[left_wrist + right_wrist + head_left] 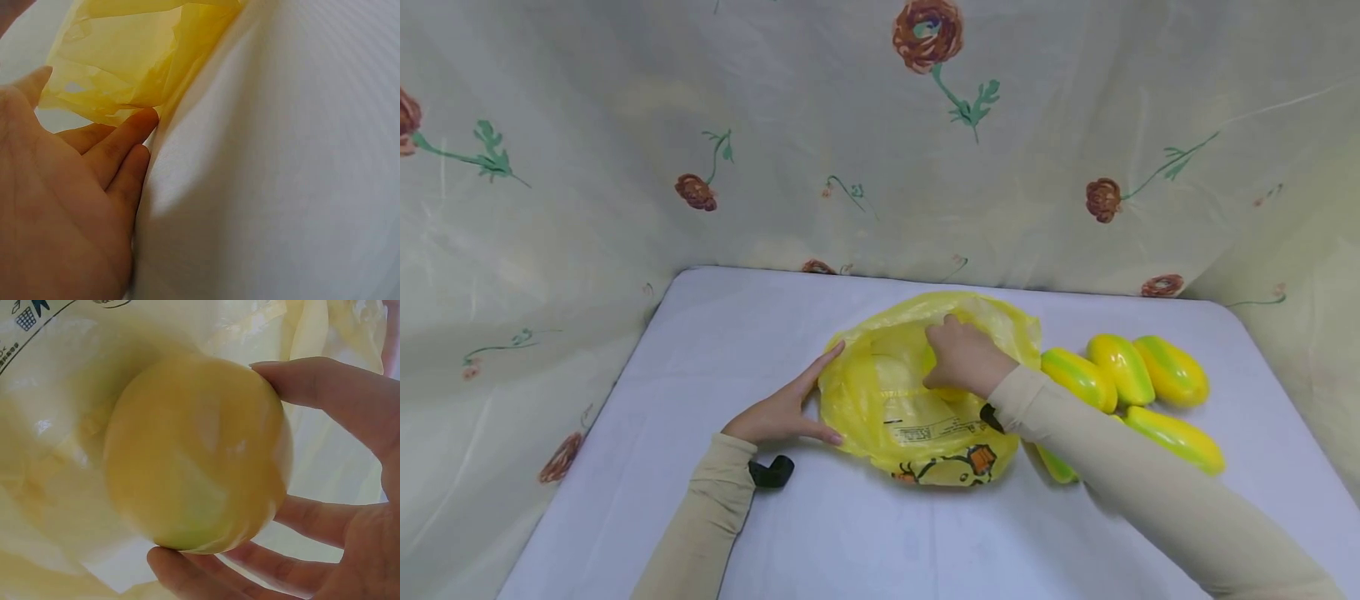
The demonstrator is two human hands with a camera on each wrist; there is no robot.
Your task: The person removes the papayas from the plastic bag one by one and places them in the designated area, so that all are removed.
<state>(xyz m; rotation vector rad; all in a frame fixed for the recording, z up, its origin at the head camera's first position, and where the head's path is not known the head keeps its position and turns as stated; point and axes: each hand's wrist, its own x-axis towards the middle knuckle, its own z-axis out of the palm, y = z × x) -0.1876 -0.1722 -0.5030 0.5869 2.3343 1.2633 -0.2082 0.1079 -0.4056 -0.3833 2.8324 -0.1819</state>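
Note:
A yellow plastic bag (853, 400) lies on its table with its mouth spread wide and a printed cartoon on the near side. Inside its opening my right hand (966, 358) grips a smooth yellow-green fruit (197, 456), papaya-like in look, with thumb and fingers curled round it. My left hand (778, 417) rests at the bag's left edge, thumb and fingers spread apart. In the left wrist view its fingers (122, 150) are extended beside the yellow plastic. Just right of the bag, several more of these fruits (1172, 371) lie in a group.
A pale cloth covers the table (850, 542). Behind and at the sides hangs a light curtain (820, 100) with brown flowers. The right forearm (1120, 475) passes over the near part of the fruit group and partly hides it. Each wrist carries a black device (771, 472).

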